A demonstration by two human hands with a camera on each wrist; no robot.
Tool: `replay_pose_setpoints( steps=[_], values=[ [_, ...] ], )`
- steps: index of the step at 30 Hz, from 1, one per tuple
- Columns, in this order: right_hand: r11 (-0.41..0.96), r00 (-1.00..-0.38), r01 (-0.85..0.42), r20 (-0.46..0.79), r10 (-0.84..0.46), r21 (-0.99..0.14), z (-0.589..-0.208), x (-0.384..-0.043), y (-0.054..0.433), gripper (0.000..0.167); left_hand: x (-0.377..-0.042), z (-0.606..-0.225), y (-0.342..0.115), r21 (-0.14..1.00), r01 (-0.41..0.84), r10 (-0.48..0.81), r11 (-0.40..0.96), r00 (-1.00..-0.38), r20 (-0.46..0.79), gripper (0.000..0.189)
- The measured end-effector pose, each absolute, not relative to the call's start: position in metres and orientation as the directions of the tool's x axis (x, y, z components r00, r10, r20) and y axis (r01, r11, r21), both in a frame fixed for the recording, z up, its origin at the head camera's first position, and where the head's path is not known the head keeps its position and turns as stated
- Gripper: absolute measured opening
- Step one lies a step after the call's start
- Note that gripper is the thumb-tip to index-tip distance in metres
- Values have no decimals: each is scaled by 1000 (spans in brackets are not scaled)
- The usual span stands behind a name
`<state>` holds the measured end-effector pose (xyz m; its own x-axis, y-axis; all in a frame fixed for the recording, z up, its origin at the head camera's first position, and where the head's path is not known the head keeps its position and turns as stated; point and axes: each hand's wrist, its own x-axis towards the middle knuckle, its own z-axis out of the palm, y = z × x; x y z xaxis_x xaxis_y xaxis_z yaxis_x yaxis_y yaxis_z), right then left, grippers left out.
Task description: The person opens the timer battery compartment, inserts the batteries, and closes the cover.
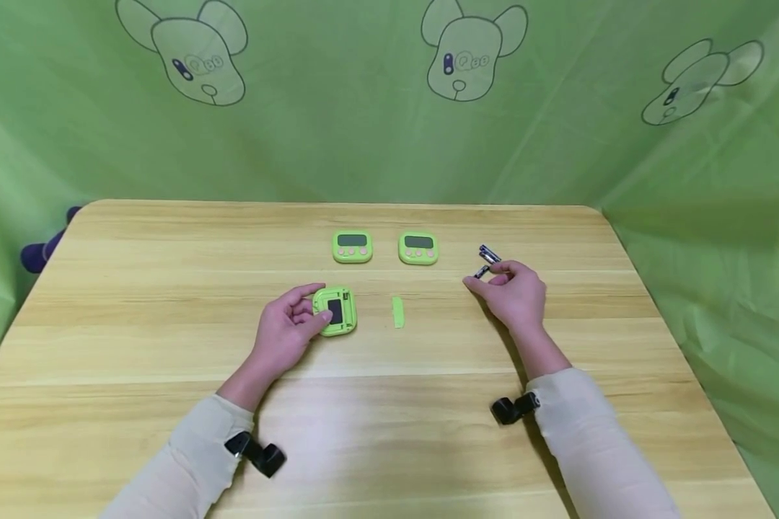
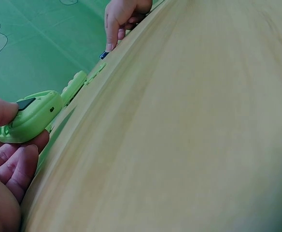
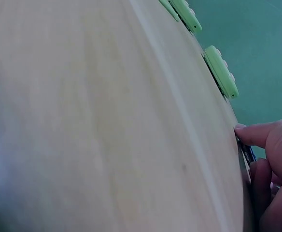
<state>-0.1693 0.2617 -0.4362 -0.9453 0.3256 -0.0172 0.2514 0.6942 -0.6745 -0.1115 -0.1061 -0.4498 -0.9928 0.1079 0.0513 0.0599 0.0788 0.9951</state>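
In the head view my left hand holds a light green digital timer, back side up, thumb across its dark central patch. The timer's battery slot lies uncovered along its edge. Seen from the left wrist, the timer sits tilted between thumb and fingers, raised over the table. Off to the right, my right hand pinches a small dark battery between thumb and index finger, low at the tabletop. More batteries lie just beyond those fingers. A narrow green battery cover rests on the table between the hands.
Two more green timers, one on the left and one on the right, lie screen up toward the far side of the wooden table. A green curtain with mouse-like drawings hangs behind and beside the table.
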Motion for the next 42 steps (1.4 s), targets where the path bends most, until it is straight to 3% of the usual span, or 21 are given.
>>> replay_pose_setpoints(
  steps=[14, 25, 42],
  values=[
    [731, -977, 157, 6, 215, -664, -438, -172, 268, 54, -111, -452, -106, 993, 77, 101, 90, -993, 67, 44],
    [624, -974, 122, 27, 225, -771, -439, -165, 267, 54, -111, -451, -106, 992, 84, 95, 99, -993, 74, 43],
    [456, -990, 6, 58, 127, -890, -433, -145, 237, 52, -111, -452, -107, 992, 76, 98, 98, -993, 66, 44]
  ],
)
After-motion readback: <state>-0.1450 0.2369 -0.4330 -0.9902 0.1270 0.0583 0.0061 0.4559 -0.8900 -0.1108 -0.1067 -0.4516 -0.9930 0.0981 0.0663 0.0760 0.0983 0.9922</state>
